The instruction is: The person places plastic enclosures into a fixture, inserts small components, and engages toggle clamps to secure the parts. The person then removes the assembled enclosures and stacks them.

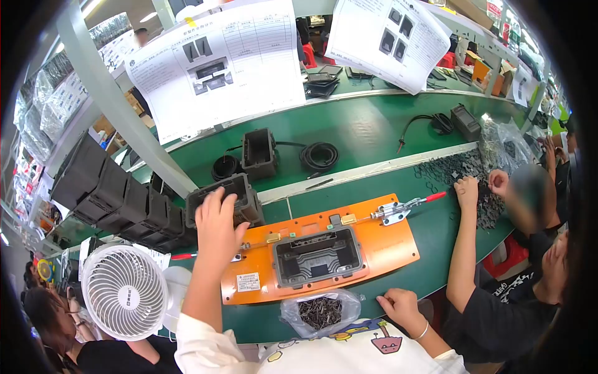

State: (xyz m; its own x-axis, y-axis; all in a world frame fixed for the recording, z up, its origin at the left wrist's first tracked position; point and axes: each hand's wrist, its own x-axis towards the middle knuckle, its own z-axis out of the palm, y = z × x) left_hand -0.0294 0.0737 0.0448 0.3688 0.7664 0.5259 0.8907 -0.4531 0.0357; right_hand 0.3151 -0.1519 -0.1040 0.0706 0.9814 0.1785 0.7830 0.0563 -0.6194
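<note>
dark grey rectangular plastic box (254,209) stands open-topped on the green worktop (380,280), just past the left rear corner of the orange plate (389,240). left hand (219,218) is over it, fingers spread, unclenched; can't tell if fingertips touch the rim. second dark grey plastic box with ribbed interior (319,254) sits open side up at mid-plate. red-handled metal toggle clamp (395,213) at the plate's right end, white printed label (248,282) at front left. right hand (402,305) is by the worktop's near edge, loosely curled; can't tell if it grips anything. clear plastic bag (352,305) of small dark slender pieces (319,311) between it and the plate's front edge. farther out: stacked dark grey boxes (134,202) and white round fan (128,293) at left, black coiled cable (319,157) behind, co-worker's hand (466,192) near a pile of small black parts (458,167) at right.
</note>
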